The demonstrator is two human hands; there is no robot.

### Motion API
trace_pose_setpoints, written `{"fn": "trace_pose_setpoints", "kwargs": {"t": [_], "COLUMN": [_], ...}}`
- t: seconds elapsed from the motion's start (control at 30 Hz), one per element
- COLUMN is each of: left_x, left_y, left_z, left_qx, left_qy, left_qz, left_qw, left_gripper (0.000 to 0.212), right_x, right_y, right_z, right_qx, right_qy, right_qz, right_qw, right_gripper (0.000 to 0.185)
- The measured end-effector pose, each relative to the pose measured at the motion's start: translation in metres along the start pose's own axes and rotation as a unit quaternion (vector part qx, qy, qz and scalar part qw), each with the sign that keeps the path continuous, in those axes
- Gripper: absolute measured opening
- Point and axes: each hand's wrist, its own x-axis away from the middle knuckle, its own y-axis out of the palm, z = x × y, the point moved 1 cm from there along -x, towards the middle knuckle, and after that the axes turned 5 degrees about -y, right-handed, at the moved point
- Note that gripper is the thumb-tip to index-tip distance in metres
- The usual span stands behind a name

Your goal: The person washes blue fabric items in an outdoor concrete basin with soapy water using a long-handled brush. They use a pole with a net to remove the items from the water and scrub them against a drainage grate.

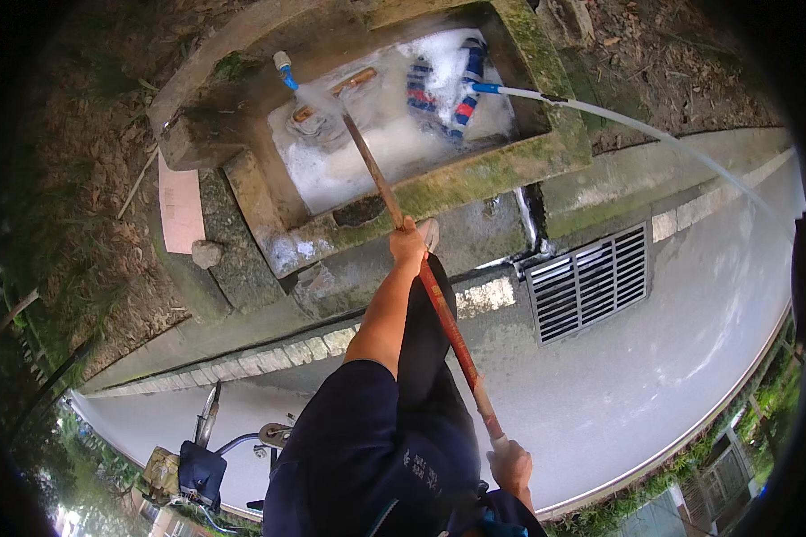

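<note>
My left hand (pixel 408 243) is closed round the middle of a long wooden pole (pixel 453 322), part of it coated red. Lower down, my right hand (pixel 510 464) grips the same pole close to its near end. The pole slants over the rim of a mossy concrete basin (pixel 497 164) of foamy water (pixel 383 148). At its far end lies a brown wooden bar (pixel 356 80), partly under the water; spray hides the joint. A tap with a blue nozzle (pixel 287 75) sends water onto that spot. Striped blue, white and red items (pixel 469 87), perhaps cloth, lie in the suds.
A pale hose (pixel 665 137) with a blue end reaches over the basin's right side. Beside the basin, a metal drain grate (pixel 591 282) is set in the pavement. A stone (pixel 207 254) touches a pink board (pixel 180 208) at left. A parked two-wheeler (pixel 208 463) stands lower left.
</note>
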Motion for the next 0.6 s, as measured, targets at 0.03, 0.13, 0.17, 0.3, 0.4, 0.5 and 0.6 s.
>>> {"fn": "trace_pose_setpoints", "kwargs": {"t": [0.03,0.13,0.17,0.3,0.4,0.5,0.6], "left_x": [-0.006,-0.012,-0.014,-0.049,-0.046,-0.006,0.054], "left_y": [0.005,0.010,0.012,-0.011,-0.016,-0.005,-0.005], "left_z": [0.011,0.023,0.025,0.038,0.062,0.021,-0.039], "left_qx": [0.005,0.000,-0.007,-0.025,0.099,0.098,0.091], "left_qy": [0.004,-0.026,-0.029,-0.094,-0.090,-0.106,-0.129], "left_qz": [-0.006,0.004,0.008,-0.072,-0.111,-0.112,-0.125], "left_qw": [1.000,1.000,1.000,0.993,0.985,0.983,0.980], "left_gripper": [0.050,0.047,0.046,0.029,0.026,0.024,0.022], "right_x": [-0.005,-0.013,-0.015,0.001,-0.002,0.015,0.038], "right_y": [-0.005,-0.022,-0.027,-0.034,-0.039,0.010,0.039], "right_z": [-0.005,-0.021,-0.024,-0.037,-0.031,0.053,0.125], "right_qx": [0.002,-0.001,-0.010,0.035,0.020,0.002,0.008], "right_qy": [0.010,0.032,0.032,0.059,0.051,-0.025,0.039], "right_qz": [-0.007,-0.032,-0.043,-0.099,-0.073,0.028,-0.008], "right_qw": [1.000,0.999,0.999,0.993,0.996,0.999,0.999], "right_gripper": [0.029,0.030,0.031,0.034,0.032,0.023,0.017]}}
